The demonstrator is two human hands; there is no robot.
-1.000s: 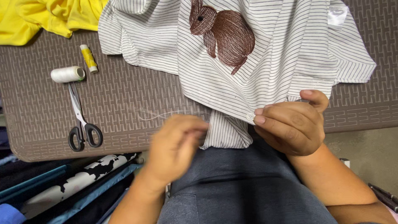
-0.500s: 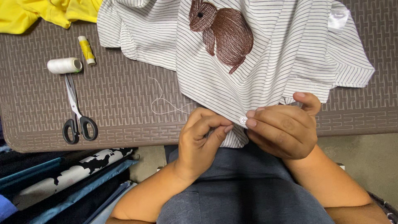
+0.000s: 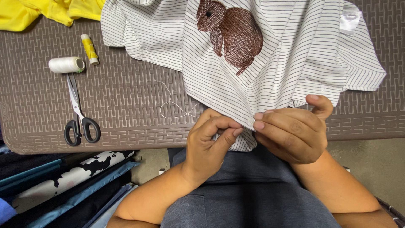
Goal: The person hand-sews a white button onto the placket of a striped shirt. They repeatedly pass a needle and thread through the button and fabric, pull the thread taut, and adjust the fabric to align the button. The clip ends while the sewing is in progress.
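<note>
While a white shirt with thin dark stripes and a brown embroidered rabbit (image 3: 253,63) lies spread over a brown woven-pattern table (image 3: 126,105), a person seated at the table edge works at the shirt's lower hem. The right hand (image 3: 291,133) is closed on the hem, its fingertips pressing just beside a small white button (image 3: 250,122). The left hand (image 3: 211,141) has thumb and forefinger pinched together right next to the button; whether they hold a needle cannot be told. A thin white thread (image 3: 173,105) loops loosely across the table from the hem.

The slack thread looks likely to knot or snag on the textured surface if drawn quickly. With fingertips so close together, a hidden needle point could prick the right hand. If the right hand's hold loosens, the button could shift off its place.

Well to the left lie black-handled scissors (image 3: 78,114), a white thread spool (image 3: 66,64) and a small yellow spool (image 3: 89,49).
</note>
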